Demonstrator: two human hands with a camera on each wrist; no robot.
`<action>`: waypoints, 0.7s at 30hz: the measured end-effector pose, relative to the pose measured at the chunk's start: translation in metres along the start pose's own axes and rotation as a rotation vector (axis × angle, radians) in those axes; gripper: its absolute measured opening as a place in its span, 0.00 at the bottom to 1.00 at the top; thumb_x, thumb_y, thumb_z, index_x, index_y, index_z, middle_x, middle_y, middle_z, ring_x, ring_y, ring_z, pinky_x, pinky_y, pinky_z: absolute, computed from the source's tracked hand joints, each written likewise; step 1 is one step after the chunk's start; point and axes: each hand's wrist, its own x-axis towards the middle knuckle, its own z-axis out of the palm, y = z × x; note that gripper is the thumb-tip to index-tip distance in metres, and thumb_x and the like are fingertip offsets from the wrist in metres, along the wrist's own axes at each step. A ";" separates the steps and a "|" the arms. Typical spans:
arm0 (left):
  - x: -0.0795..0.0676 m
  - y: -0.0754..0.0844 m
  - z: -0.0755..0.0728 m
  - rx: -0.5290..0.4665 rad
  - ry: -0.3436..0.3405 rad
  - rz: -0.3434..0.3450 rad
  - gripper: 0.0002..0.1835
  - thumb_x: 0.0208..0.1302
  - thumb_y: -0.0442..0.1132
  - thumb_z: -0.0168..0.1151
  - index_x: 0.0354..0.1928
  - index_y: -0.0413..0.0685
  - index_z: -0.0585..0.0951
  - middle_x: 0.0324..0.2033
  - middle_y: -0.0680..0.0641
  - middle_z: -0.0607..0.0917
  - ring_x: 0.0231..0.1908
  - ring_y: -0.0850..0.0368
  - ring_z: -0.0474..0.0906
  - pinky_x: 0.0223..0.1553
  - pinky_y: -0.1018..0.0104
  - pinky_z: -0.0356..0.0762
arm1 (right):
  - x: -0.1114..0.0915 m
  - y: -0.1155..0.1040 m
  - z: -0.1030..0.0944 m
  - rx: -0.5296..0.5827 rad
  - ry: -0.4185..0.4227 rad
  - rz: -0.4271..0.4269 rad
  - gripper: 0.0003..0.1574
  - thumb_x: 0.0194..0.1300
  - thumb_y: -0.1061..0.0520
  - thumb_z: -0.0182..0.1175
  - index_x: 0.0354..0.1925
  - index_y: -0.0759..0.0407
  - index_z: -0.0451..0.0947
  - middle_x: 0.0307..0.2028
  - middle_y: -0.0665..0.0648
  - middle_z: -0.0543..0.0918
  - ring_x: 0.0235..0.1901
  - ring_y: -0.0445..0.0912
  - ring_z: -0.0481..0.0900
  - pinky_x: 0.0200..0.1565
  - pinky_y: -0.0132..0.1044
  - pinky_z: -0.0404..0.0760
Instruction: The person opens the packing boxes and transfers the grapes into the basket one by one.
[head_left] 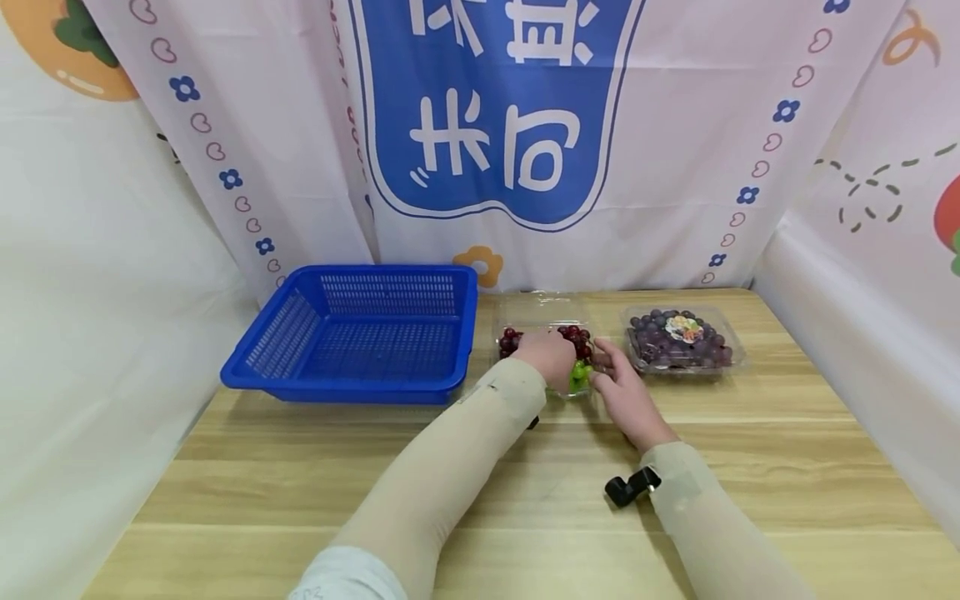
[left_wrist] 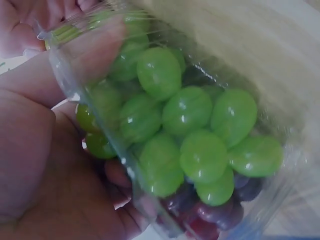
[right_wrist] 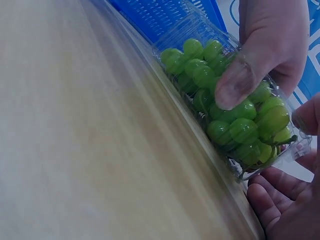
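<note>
A clear plastic clamshell box (head_left: pixel 551 308) with its lid up holds dark red grapes (head_left: pixel 576 335) and green grapes (head_left: pixel 579 375). My left hand (head_left: pixel 546 360) reaches into it from the front, fingers bent around the green grapes. In the right wrist view, the left thumb (right_wrist: pixel 237 87) presses on the green grapes (right_wrist: pixel 202 75). Dark grapes (left_wrist: pixel 220 215) show beneath them in the left wrist view. My right hand (head_left: pixel 630 400) grips the box's right end with thumb and bent fingers. Some left fingertips are hidden.
A blue plastic basket (head_left: pixel 348 387) stands to the left of the box. On the right lies a closed clear box of dark purple grapes (head_left: pixel 678 342) with a round label. Printed cloth (head_left: pixel 427 242) hangs behind the wooden table (head_left: pixel 525 500).
</note>
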 end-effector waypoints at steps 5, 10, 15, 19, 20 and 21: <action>0.005 -0.003 0.004 -0.039 -0.016 -0.015 0.09 0.60 0.46 0.70 0.25 0.56 0.82 0.51 0.47 0.83 0.54 0.46 0.76 0.51 0.50 0.77 | 0.000 -0.001 0.000 0.013 -0.011 0.005 0.41 0.76 0.58 0.48 0.81 0.51 0.47 0.73 0.65 0.62 0.68 0.60 0.66 0.66 0.57 0.66; 0.008 -0.009 0.014 -0.059 0.031 0.008 0.06 0.60 0.47 0.70 0.31 0.55 0.83 0.51 0.49 0.82 0.54 0.50 0.75 0.52 0.51 0.76 | 0.000 -0.003 0.001 0.000 -0.001 0.008 0.41 0.76 0.57 0.49 0.81 0.50 0.49 0.72 0.63 0.63 0.67 0.59 0.66 0.65 0.57 0.67; 0.005 -0.012 0.021 -0.054 0.091 0.038 0.20 0.59 0.52 0.71 0.53 0.57 0.86 0.56 0.50 0.78 0.56 0.53 0.71 0.57 0.52 0.73 | -0.001 0.000 0.000 -0.024 -0.001 0.021 0.40 0.77 0.55 0.48 0.81 0.48 0.49 0.73 0.62 0.63 0.69 0.59 0.65 0.66 0.57 0.66; 0.003 -0.016 0.020 -0.096 0.130 0.043 0.28 0.59 0.52 0.70 0.62 0.57 0.82 0.61 0.49 0.76 0.60 0.51 0.69 0.58 0.56 0.72 | -0.002 -0.001 -0.002 -0.033 0.003 0.028 0.39 0.78 0.52 0.47 0.81 0.46 0.48 0.74 0.61 0.62 0.71 0.59 0.63 0.67 0.57 0.65; 0.002 -0.018 0.019 -0.116 0.137 0.040 0.29 0.59 0.51 0.70 0.63 0.56 0.82 0.62 0.49 0.76 0.61 0.51 0.68 0.58 0.57 0.72 | -0.002 -0.002 -0.002 -0.035 0.001 0.031 0.39 0.78 0.51 0.47 0.81 0.46 0.48 0.74 0.61 0.62 0.71 0.59 0.63 0.67 0.57 0.66; 0.001 -0.020 0.019 -0.136 0.139 0.039 0.29 0.59 0.51 0.70 0.64 0.56 0.81 0.62 0.49 0.76 0.61 0.51 0.68 0.57 0.58 0.72 | -0.003 -0.002 -0.002 -0.038 -0.003 0.035 0.39 0.78 0.51 0.47 0.81 0.45 0.48 0.74 0.61 0.62 0.71 0.59 0.62 0.67 0.57 0.66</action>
